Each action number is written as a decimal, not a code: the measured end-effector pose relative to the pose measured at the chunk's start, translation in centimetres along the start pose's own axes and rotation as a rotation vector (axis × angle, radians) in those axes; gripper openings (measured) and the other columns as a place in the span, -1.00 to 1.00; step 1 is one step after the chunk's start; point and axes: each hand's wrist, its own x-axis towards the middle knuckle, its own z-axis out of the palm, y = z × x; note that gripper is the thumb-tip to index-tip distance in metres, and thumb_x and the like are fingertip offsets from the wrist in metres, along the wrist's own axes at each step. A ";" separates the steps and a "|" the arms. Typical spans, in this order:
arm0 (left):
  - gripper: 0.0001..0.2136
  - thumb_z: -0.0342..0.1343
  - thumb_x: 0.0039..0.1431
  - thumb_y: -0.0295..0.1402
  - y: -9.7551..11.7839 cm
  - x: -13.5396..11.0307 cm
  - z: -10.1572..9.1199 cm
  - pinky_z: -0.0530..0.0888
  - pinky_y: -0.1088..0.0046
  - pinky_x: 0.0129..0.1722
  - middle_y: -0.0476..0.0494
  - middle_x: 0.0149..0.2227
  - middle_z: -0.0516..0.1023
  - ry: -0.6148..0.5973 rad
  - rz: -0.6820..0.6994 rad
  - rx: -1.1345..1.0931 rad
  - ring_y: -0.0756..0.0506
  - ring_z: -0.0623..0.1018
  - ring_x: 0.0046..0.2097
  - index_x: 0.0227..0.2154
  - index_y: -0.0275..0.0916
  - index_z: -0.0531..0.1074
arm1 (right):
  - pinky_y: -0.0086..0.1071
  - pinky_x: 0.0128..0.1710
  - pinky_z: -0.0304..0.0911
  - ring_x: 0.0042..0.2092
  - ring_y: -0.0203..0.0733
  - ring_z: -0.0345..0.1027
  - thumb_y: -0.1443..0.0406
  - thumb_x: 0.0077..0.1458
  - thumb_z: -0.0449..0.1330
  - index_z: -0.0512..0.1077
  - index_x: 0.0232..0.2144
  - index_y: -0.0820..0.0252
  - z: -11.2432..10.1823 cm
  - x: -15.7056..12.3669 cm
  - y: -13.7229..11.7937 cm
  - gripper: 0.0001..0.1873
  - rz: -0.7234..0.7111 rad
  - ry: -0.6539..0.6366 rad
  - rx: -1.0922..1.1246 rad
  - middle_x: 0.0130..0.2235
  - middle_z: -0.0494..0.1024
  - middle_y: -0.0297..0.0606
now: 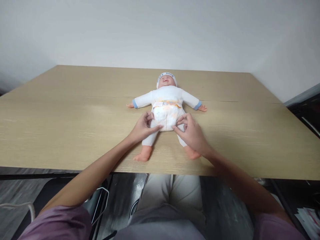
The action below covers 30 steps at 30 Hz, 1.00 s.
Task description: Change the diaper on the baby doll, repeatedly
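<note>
Tending to the lower edges of the diaper (165,115) on the doll (168,92) lying face-up on the worktop (75,130).
Working both sides together with left hand (142,127) and right hand (192,131), touching the diaper near the crotch with both thumbs and curling fingers beside the legs (150,138); perhaps pinching the edges, but not showing clearly enough to tell. Probably going best by drawing both edges out evenly, keeping pressure light and watching for folds.

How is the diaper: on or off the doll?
On: the diaper covers the doll between the legs, its printed band across the waist.
</note>
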 end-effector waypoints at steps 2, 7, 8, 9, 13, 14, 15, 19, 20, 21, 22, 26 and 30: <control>-0.39 0.56 0.00 -0.01 -0.5 -0.1 0.1 0.47 0.34 -0.13 -0.04 -0.17 0.49 0.061 -0.010 -0.015 -0.10 0.51 -0.15 -0.19 -0.11 0.23 | -0.18 -0.13 0.40 -0.19 -0.01 0.66 0.11 0.23 0.45 0.35 -0.15 0.00 -0.5 0.2 -0.1 -0.64 0.010 0.012 -0.018 -0.16 0.77 -0.28; -0.45 0.59 0.01 -0.04 -0.6 -0.5 -0.1 0.52 0.26 -0.03 -0.13 -0.05 0.61 0.060 -0.033 0.022 -0.16 0.61 -0.07 -0.11 -0.14 0.44 | -0.15 -0.07 0.42 -0.11 0.03 0.71 0.10 0.30 0.43 0.48 -0.19 0.01 -1.4 0.2 -0.6 -0.77 -0.028 -0.048 -0.025 -0.14 0.80 -0.28; -0.48 0.59 0.04 -0.03 -0.4 -0.6 -0.2 0.52 0.25 -0.02 -0.14 -0.06 0.64 0.035 -0.031 0.061 -0.18 0.62 -0.07 -0.10 -0.15 0.49 | -0.14 -0.07 0.41 -0.11 0.04 0.70 0.09 0.32 0.41 0.51 -0.19 0.01 -1.5 0.1 -0.6 -0.79 -0.034 -0.063 -0.040 -0.15 0.80 -0.27; -0.51 0.58 0.07 -0.01 -0.1 -0.7 -0.3 0.52 0.23 -0.02 -0.14 -0.09 0.67 0.013 -0.027 0.106 -0.20 0.62 -0.06 -0.11 -0.16 0.54 | -0.13 -0.06 0.41 -0.11 0.05 0.69 0.09 0.34 0.40 0.54 -0.19 0.02 -1.6 0.1 -0.7 -0.81 -0.040 -0.077 -0.062 -0.15 0.81 -0.26; -0.60 0.49 0.20 0.05 0.8 -0.6 -0.6 0.51 0.22 -0.03 -0.14 -0.12 0.71 -0.064 -0.030 0.170 -0.25 0.62 -0.05 -0.16 -0.17 0.65 | -0.10 -0.02 0.38 -0.08 0.07 0.60 0.12 0.33 0.40 0.61 -0.20 0.03 -1.4 0.1 -0.6 -0.85 -0.071 -0.129 -0.125 -0.14 0.80 -0.25; -0.60 0.46 0.24 0.07 0.8 -0.5 -0.6 0.51 0.23 -0.04 -0.14 -0.12 0.72 -0.079 -0.043 0.132 -0.24 0.62 -0.05 -0.15 -0.17 0.66 | -0.11 -0.02 0.38 -0.07 0.06 0.58 0.11 0.33 0.40 0.61 -0.21 0.04 -1.3 0.1 -0.5 -0.83 -0.070 -0.143 -0.111 -0.13 0.79 -0.25; -0.60 0.44 0.26 0.08 0.8 -0.4 -0.5 0.51 0.25 -0.04 -0.15 -0.11 0.73 -0.086 -0.060 0.081 -0.23 0.63 -0.05 -0.15 -0.18 0.66 | -0.13 -0.03 0.38 -0.08 0.04 0.57 0.09 0.33 0.39 0.61 -0.22 0.05 -1.2 0.2 -0.4 -0.81 -0.057 -0.152 -0.081 -0.13 0.78 -0.25; -0.56 0.50 0.19 0.09 0.3 -0.1 -0.1 0.52 0.31 -0.08 -0.15 -0.13 0.72 -0.024 -0.134 -0.124 -0.19 0.63 -0.08 -0.21 -0.22 0.64 | -0.22 -0.21 0.36 -0.23 -0.07 0.49 -0.05 0.30 0.37 0.61 -0.20 0.07 -0.8 0.5 0.3 -0.66 0.058 -0.146 0.086 -0.21 0.71 -0.29; -0.55 0.51 0.17 0.10 0.2 -0.1 0.0 0.51 0.32 -0.11 -0.14 -0.15 0.71 -0.010 -0.155 -0.159 -0.17 0.62 -0.11 -0.23 -0.22 0.64 | -0.24 -0.25 0.34 -0.28 -0.09 0.46 -0.08 0.30 0.36 0.60 -0.19 0.07 -0.8 0.5 0.4 -0.63 0.077 -0.136 0.111 -0.26 0.68 -0.31; -0.53 0.51 0.16 0.12 0.1 0.0 0.0 0.51 0.34 -0.14 -0.13 -0.17 0.70 0.001 -0.175 -0.188 -0.16 0.62 -0.13 -0.24 -0.22 0.63 | -0.25 -0.30 0.32 -0.33 -0.12 0.42 -0.10 0.30 0.35 0.60 -0.20 0.07 -0.7 0.4 0.5 -0.61 0.087 -0.124 0.121 -0.32 0.63 -0.34; -0.52 0.51 0.16 0.14 0.1 0.0 0.1 0.50 0.35 -0.17 -0.13 -0.19 0.70 0.008 -0.191 -0.211 -0.15 0.61 -0.16 -0.26 -0.22 0.63 | -0.26 -0.33 0.30 -0.37 -0.13 0.37 -0.11 0.31 0.35 0.59 -0.20 0.07 -0.7 0.3 0.5 -0.60 0.089 -0.108 0.114 -0.37 0.58 -0.36; -0.47 0.47 0.17 0.21 0.1 0.1 0.1 0.50 0.36 -0.23 -0.13 -0.21 0.71 0.020 -0.208 -0.253 -0.14 0.61 -0.21 -0.27 -0.23 0.64 | -0.21 -0.25 0.36 -0.34 -0.13 0.35 -0.03 0.35 0.35 0.60 -0.21 0.08 -0.7 0.0 0.3 -0.68 -0.036 0.021 -0.017 -0.29 0.58 -0.29; -0.47 0.48 0.13 0.22 0.0 0.1 0.2 0.45 0.38 -0.31 -0.09 -0.29 0.67 0.036 -0.182 -0.220 -0.11 0.58 -0.28 -0.33 -0.22 0.60 | -0.17 -0.13 0.41 -0.23 -0.09 0.42 0.03 0.36 0.35 0.62 -0.20 0.09 -0.4 0.1 0.7 -0.72 -0.148 0.105 -0.090 -0.11 0.56 -0.18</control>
